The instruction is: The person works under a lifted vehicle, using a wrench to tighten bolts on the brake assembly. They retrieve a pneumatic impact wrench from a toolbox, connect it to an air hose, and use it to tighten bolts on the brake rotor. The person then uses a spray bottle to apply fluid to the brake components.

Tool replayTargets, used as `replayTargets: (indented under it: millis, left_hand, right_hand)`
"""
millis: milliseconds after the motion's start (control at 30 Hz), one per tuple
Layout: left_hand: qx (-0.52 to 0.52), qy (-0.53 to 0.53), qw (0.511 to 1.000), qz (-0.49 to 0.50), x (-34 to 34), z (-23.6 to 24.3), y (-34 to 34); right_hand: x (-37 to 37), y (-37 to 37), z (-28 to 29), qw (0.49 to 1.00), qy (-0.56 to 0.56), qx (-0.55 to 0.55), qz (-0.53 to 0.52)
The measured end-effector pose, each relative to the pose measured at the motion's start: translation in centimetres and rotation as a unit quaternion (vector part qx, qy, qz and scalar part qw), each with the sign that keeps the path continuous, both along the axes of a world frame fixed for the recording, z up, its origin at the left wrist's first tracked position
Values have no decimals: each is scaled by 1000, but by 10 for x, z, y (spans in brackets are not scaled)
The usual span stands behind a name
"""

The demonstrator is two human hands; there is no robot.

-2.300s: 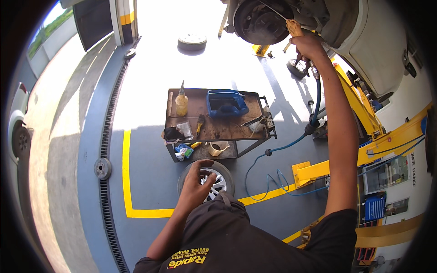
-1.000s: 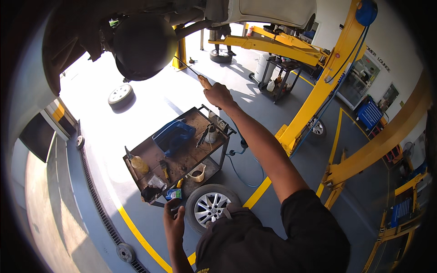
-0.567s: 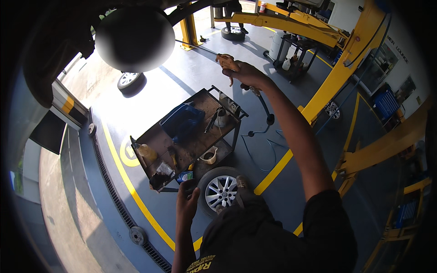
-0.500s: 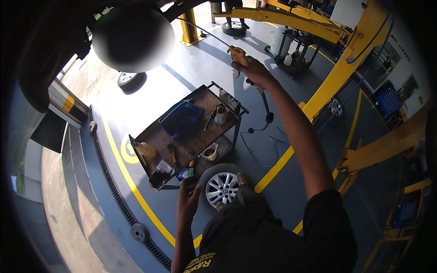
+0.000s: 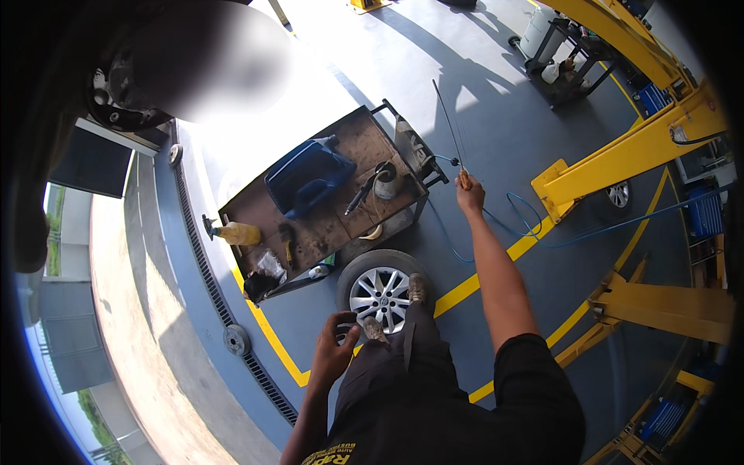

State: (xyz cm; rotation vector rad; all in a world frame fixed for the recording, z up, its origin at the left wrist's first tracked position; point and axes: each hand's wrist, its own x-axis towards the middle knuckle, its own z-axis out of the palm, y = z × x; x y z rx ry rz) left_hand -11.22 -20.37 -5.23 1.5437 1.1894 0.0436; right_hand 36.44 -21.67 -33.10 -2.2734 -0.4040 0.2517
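My right hand (image 5: 470,198) is stretched out beyond the right end of a tool cart (image 5: 341,230), closed around an orange air blow gun (image 5: 465,180). The gun's long thin nozzle points up and away from me, and a blue air hose (image 5: 527,232) trails across the floor nearby. In front of my legs my left hand (image 5: 335,347) hovers with curled fingers apart from the thumb; I see nothing in it. Closest to it is a car wheel (image 5: 380,296) with a silver rim, lying flat by my shoes.
The cart carries a blue jug (image 5: 306,178), a yellow spray bottle (image 5: 239,233), a brush (image 5: 287,240) and a small pot (image 5: 385,184). Yellow lift arms (image 5: 620,155) stand at the right. A floor drain (image 5: 201,252) runs along the left. Overhead at upper left hangs a dark car part (image 5: 116,101).
My right hand has come down and nearer with the blow gun, away from the dark underside above. My left hand has shifted slightly down and right. The view has tilted downward.
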Motion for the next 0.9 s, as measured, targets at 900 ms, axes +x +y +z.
replayTargets:
  millis: [900]
  left_hand:
    - [27,124,989,73,63,-76,47]
  right_hand:
    - [-31,78,-89,992,-6,-79,98]
